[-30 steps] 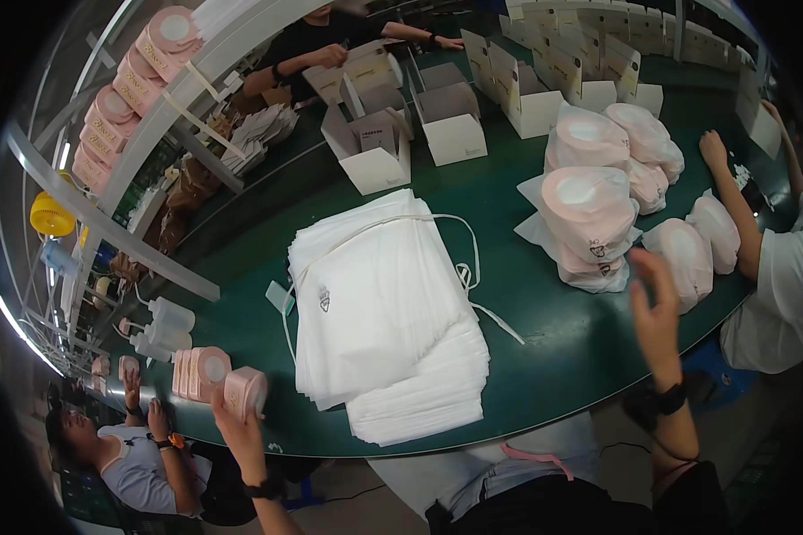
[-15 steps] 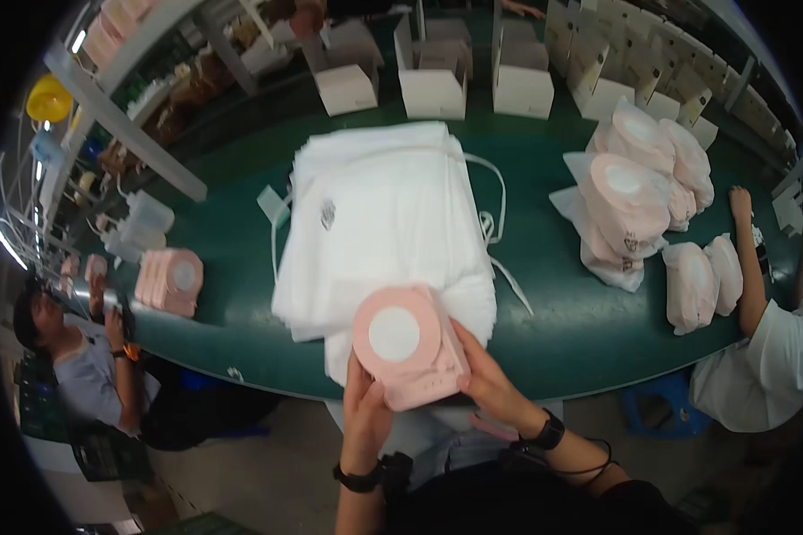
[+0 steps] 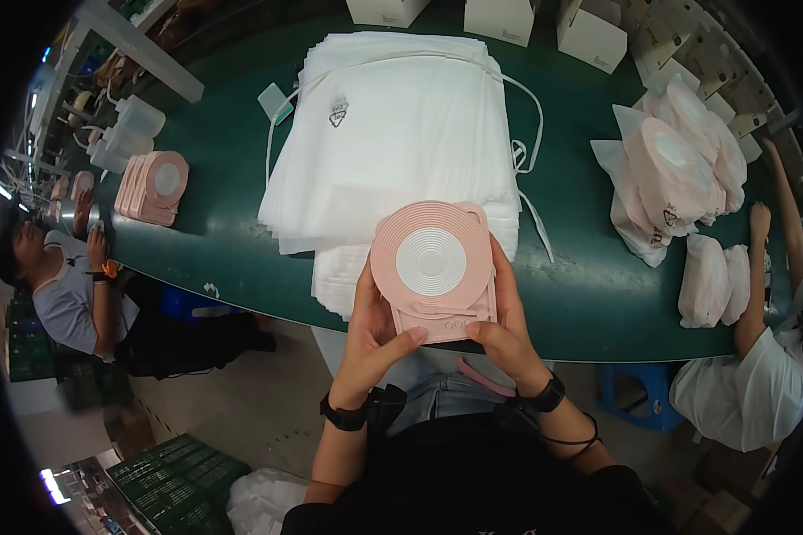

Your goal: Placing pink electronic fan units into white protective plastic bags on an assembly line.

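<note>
I hold a flat pink device [image 3: 434, 271] with a ridged round face and a white centre disc in both hands, just over the near edge of the green table [image 3: 223, 241]. My left hand [image 3: 373, 334] grips its left side and lower corner. Along the right side and bottom edge sits my right hand [image 3: 507, 328]. Directly behind the device lies a thick stack of white foam bags [image 3: 393, 143] with white cords trailing from it.
A small stack of pink devices [image 3: 154, 185] lies at the table's left, near a seated person [image 3: 71, 276]. Bagged pink devices [image 3: 678, 169] are piled at the right, where another person's arm [image 3: 758, 267] reaches. White cartons [image 3: 589, 36] line the far edge.
The pink device has come closer to me and now faces up squarely between both hands; a second ago my hands were apart, the left one at the stack on the left.
</note>
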Available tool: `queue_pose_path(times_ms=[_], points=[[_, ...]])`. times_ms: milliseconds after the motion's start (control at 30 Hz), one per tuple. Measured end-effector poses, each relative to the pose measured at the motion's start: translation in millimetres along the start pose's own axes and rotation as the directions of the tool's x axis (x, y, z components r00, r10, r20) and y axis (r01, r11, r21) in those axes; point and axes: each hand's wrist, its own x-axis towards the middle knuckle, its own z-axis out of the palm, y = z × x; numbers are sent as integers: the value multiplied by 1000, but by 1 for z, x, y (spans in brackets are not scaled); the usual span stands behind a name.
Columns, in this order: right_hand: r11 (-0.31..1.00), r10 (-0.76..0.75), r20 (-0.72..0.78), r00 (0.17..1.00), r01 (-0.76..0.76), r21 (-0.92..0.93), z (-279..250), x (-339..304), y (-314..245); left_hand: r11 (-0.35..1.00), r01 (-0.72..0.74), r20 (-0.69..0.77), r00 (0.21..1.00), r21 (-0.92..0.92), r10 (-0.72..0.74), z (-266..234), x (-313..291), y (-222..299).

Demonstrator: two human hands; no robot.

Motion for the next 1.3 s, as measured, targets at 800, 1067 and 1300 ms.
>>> queue_pose_path(times_ms=[800, 1067, 1300], points=[[775, 98, 370, 924, 162, -611, 36, -28, -27, 847, 14, -189, 973, -531, -134, -26, -20, -20], [987, 158, 247, 956, -155, -35, 29, -31, -24, 988, 63, -70, 995, -143, -73, -38, -19, 19], [926, 269, 220, 938, -189, -328, 12, -25, -44, 988, -103, -270, 960, -111, 70, -4, -35, 19]])
